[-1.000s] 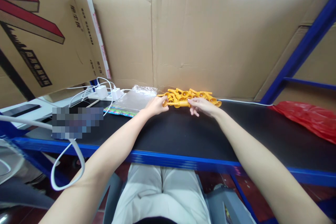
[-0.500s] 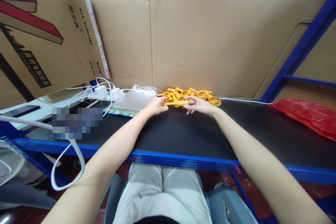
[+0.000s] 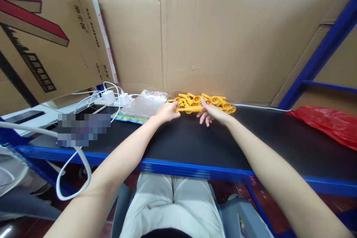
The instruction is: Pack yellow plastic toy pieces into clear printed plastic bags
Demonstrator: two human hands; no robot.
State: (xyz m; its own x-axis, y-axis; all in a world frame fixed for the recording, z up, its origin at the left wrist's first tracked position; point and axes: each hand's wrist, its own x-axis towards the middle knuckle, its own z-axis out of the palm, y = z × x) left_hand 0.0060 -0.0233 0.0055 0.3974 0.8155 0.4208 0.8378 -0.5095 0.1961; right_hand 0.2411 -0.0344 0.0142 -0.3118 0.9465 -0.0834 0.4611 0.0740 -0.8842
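A slim yellow plastic piece (image 3: 193,109) lies level between my two hands, in front of a pile of similar pieces. My left hand (image 3: 167,111) is closed, its fingertips pinching the left end of the piece. My right hand (image 3: 214,113) is at the other end with its thumb raised and its fingers spread below; the right end sits in the gap between them, and contact is hard to make out. Several yellow plastic pieces with cup-shaped ends (image 3: 214,100) are heaped just behind, partly hidden by my right hand.
Left of the pile lies a clear plastic bag (image 3: 142,106) with a colourful edge. White chargers and cables (image 3: 108,97) stand farther left, and one cable (image 3: 57,186) loops over the blue shelf edge (image 3: 195,171). A red plastic bag (image 3: 326,123) lies right. Cardboard (image 3: 223,44) walls the back.
My right hand has opened: its thumb has lifted and its fingers have dropped and spread away from the piece. My left hand keeps its pinch. The view has shifted very slightly.
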